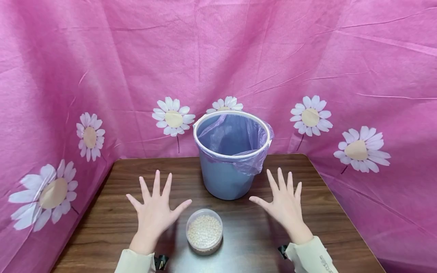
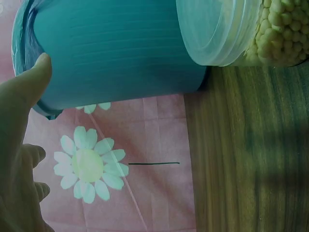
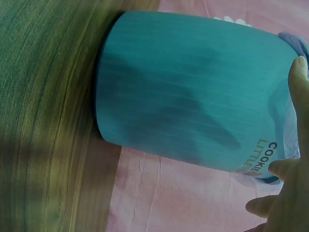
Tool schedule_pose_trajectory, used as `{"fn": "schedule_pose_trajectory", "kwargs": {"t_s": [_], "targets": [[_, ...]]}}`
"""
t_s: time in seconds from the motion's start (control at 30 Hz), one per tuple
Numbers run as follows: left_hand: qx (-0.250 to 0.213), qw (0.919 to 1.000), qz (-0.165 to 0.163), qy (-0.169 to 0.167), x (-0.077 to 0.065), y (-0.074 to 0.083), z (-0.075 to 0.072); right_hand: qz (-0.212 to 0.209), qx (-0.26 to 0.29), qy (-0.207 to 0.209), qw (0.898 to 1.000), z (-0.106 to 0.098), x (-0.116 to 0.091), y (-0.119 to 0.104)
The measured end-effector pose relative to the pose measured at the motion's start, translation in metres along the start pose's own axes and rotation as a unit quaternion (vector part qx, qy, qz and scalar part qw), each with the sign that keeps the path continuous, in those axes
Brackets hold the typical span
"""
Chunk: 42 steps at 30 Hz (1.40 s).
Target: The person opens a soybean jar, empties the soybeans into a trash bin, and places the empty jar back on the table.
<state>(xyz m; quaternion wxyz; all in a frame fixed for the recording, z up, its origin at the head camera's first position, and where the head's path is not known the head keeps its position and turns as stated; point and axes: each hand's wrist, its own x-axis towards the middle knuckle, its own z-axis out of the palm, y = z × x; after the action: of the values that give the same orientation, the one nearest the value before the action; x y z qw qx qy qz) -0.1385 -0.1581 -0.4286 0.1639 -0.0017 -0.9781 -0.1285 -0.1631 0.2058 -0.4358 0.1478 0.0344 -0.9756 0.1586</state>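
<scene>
My left hand [image 1: 155, 212] is spread flat with its fingers apart and holds nothing. Just to its right stands a round clear tub [image 1: 205, 232] full of pale round beans or pellets; in the left wrist view the tub [image 2: 212, 34] shows at the upper right, its lid area translucent. My right hand [image 1: 286, 208] is likewise spread, palm down, holding nothing. Between and beyond the hands stands a blue-grey bin [image 1: 225, 178] with a white rim and a thin purple bag [image 1: 250, 163] folded over it. Printed lettering marks the bin [image 3: 183, 92] in the right wrist view.
A dark wood-grain table [image 1: 112, 212] carries the tub and the bin, the bin near its far edge. Around the table hangs a pink cloth [image 1: 136, 57] with large white daisies. Pale sleeves [image 1: 308, 256] and dark wrist straps show at the near edge.
</scene>
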Motion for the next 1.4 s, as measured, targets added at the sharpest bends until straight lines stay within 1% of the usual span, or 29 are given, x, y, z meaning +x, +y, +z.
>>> {"fn": "schedule_pose_trajectory", "kwargs": {"t_s": [0.1, 0.27, 0.4, 0.5, 0.6, 0.7, 0.77, 0.87, 1.0, 1.2, 1.4], "targets": [[0.001, 1.0000, 0.005, -0.005, 0.000, 0.000, 0.002, 0.003, 0.011, -0.014, 1.000, 0.000, 0.001, -0.001], [-0.026, 0.9995, 0.004, -0.016, -0.002, 0.000, 0.003, 0.006, 0.048, -0.035, 0.998, 0.001, 0.001, -0.002], [-0.048, 0.9984, 0.000, -0.030, -0.005, -0.002, 0.005, 0.006, 0.092, -0.046, 0.995, 0.003, -0.002, -0.005], [-0.070, 0.9968, -0.001, -0.039, -0.008, -0.002, 0.007, 0.014, 0.135, -0.059, 0.989, 0.007, -0.005, -0.007], [-0.091, 0.9950, 0.009, -0.040, -0.011, -0.002, 0.010, 0.026, 0.188, -0.077, 0.979, 0.012, -0.008, -0.010], [-0.109, 0.9930, 0.023, -0.038, -0.016, -0.002, 0.016, 0.036, 0.238, -0.091, 0.966, 0.020, -0.012, -0.012], [-0.120, 0.9917, 0.030, -0.033, -0.019, -0.003, 0.020, 0.043, 0.260, -0.094, 0.960, 0.026, -0.015, -0.014], [-0.137, 0.9895, 0.038, -0.026, -0.025, -0.003, 0.027, 0.066, 0.284, -0.105, 0.951, 0.036, -0.018, -0.017], [-0.148, 0.9879, 0.044, -0.019, -0.033, -0.002, 0.035, 0.087, 0.316, -0.116, 0.938, 0.048, -0.024, -0.022], [-0.167, 0.9851, 0.034, -0.027, -0.042, 0.001, 0.046, 0.076, 0.356, -0.115, 0.924, 0.064, -0.031, -0.028], [-0.180, 0.9825, 0.018, -0.043, -0.049, 0.003, 0.055, 0.057, 0.428, -0.116, 0.894, 0.076, -0.037, -0.033]]}}
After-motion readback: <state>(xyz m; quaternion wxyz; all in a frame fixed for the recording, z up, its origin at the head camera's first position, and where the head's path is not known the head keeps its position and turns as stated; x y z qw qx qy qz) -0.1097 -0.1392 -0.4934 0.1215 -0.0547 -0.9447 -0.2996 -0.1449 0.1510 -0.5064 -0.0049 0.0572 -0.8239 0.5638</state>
